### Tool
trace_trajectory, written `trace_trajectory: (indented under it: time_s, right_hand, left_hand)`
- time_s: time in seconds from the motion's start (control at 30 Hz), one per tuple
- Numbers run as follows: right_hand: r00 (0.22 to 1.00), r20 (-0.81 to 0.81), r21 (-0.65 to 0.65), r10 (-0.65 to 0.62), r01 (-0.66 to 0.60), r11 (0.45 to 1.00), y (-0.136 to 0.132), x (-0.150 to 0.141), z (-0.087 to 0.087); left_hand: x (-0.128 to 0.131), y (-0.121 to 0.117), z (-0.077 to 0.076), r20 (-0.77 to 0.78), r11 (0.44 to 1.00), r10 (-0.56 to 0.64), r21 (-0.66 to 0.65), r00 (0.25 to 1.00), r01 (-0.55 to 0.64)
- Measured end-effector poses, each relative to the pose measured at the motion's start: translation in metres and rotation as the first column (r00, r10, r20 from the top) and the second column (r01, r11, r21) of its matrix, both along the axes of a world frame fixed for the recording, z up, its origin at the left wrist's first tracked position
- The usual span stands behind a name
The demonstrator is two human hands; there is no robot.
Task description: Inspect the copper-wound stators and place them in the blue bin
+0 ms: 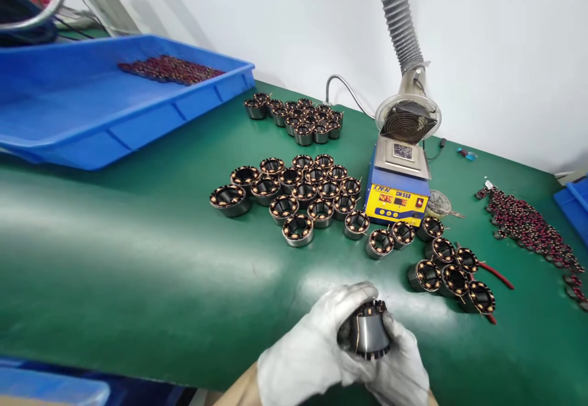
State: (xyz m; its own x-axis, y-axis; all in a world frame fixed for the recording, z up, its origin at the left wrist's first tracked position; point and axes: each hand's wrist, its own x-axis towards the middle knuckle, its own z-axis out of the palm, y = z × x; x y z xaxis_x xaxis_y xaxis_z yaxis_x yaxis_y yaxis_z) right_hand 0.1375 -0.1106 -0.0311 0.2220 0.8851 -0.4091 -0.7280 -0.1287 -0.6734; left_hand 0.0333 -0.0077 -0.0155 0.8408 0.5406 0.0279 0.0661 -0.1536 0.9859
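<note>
Gripping one motor stator (371, 331), the left hand (321, 332) and right hand (403, 357) have fingers clamped around it. Glove fabric (294, 360) could snag its thin copper wire (358, 327).

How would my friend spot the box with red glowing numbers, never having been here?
Start at the green table and find the fat grey ribbed hose coming down by the wall. Just below its round hood sits a blue box, with metal rings at its left and front. Unlike those rings, it has a bright yellow front with glowing red numbers.
</note>
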Motion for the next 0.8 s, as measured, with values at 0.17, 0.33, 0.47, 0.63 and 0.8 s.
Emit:
trace_trajectory:
  time_s: [0.17, 0.33, 0.47, 0.63, 0.8]
  right_hand:
    - [0.957, -0.289, 0.119, 0.036, -0.001, 0.993, 0.001, -0.003, 0.001]
    - [0.906, -0.409, 0.149, 0.104, -0.046, 0.988, 0.003, 0.0, 0.005]
    - [0.882, -0.471, 0.018, -0.002, 0.012, 1.0, 0.004, 0.002, 0.004]
    - [0.904, -0.425, 0.013, 0.044, -0.042, 0.999, 0.0, 0.002, 0.002]
    - [0.93, -0.357, 0.091, 0.09, -0.061, 0.994, 0.001, 0.001, 0.008]
  left_hand:
    - [0.022, 0.007, 0.017, -0.169, 0.902, 0.052, -0.416, 0.984, -0.119]
    - [0.005, 0.014, 0.013, -0.16, 0.824, 0.388, -0.381, 0.908, -0.419]
    - [-0.01, -0.006, -0.013, -0.083, 0.983, 0.129, -0.12, 0.988, -0.139]
    - [0.008, -0.016, -0.011, -0.035, 0.957, 0.142, -0.252, 0.989, -0.146]
    - [0.021, 0.005, 0.012, -0.158, 0.788, 0.376, -0.465, 0.913, -0.405]
